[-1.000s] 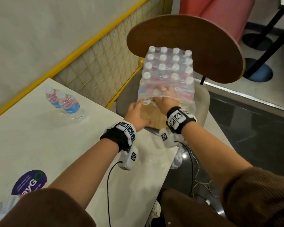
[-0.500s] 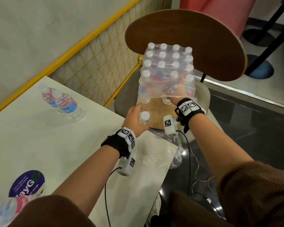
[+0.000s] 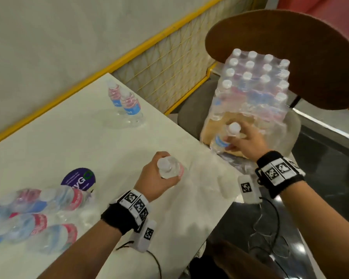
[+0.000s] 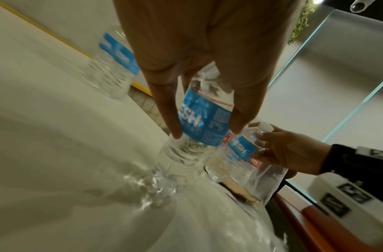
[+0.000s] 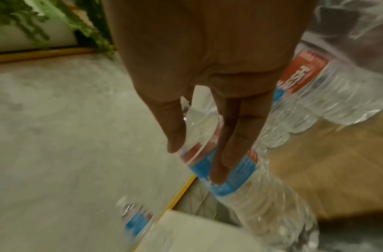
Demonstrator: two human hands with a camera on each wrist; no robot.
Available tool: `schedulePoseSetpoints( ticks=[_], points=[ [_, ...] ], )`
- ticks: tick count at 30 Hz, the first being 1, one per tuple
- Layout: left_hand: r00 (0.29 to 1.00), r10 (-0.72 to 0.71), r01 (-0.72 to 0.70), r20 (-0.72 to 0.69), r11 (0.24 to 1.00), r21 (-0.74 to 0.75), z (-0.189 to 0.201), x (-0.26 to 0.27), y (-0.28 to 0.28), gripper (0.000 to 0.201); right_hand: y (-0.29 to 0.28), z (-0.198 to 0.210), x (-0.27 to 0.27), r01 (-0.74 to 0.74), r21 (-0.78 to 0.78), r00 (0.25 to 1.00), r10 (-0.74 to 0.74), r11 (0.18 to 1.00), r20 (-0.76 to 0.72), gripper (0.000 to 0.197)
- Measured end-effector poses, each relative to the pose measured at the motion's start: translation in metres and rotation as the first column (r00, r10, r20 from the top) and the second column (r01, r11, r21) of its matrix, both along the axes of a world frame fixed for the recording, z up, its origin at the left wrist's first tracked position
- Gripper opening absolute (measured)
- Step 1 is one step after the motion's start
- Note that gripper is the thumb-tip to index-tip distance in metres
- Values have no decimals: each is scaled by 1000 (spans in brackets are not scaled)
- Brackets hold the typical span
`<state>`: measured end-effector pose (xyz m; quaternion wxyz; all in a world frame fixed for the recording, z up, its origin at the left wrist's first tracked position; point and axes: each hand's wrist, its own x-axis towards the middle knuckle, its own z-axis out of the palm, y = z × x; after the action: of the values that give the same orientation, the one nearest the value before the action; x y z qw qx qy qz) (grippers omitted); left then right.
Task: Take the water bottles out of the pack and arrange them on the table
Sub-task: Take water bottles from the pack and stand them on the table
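Observation:
The shrink-wrapped pack (image 3: 254, 87) of white-capped water bottles stands on a chair seat beyond the table's right edge. My left hand (image 3: 159, 178) grips one clear bottle (image 3: 169, 168) by its upper part over the white table (image 3: 58, 141); in the left wrist view this bottle (image 4: 199, 122) hangs upright with its base near the tabletop. My right hand (image 3: 244, 139) grips a second bottle (image 3: 226, 135) at the pack's torn front; the right wrist view shows my fingers (image 5: 220, 153) around its blue and red label (image 5: 229, 170).
Two bottles (image 3: 127, 103) stand upright at the table's far edge by a yellow mesh rail (image 3: 169, 63). Several bottles (image 3: 34, 216) lie at the near left beside a purple round sticker (image 3: 79, 178). The wooden chair back (image 3: 290, 47) rises behind the pack.
Both hands have come out of the pack, each with a bottle. My left hand moved left and nearer over the table; my right hand drew back to the pack's torn front.

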<state>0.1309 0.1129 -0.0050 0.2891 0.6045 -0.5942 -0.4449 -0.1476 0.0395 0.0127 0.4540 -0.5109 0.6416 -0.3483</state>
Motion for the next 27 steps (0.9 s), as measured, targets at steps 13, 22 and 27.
schedulePoseSetpoints(
  ticks=[13,22,27],
  points=[
    [964,160,-175,210,983,56,7,138,105,69,130,23,204,-802,254,557,830,541,-12,40],
    [932,135,-144,337,990,4,45,156,109,45,168,13,260,-824,209,525,848,527,-70,56],
    [926,39,42,375,978,-206,69,108,103,40,153,17,219,-722,279,618,771,633,-151,65]
  ],
)
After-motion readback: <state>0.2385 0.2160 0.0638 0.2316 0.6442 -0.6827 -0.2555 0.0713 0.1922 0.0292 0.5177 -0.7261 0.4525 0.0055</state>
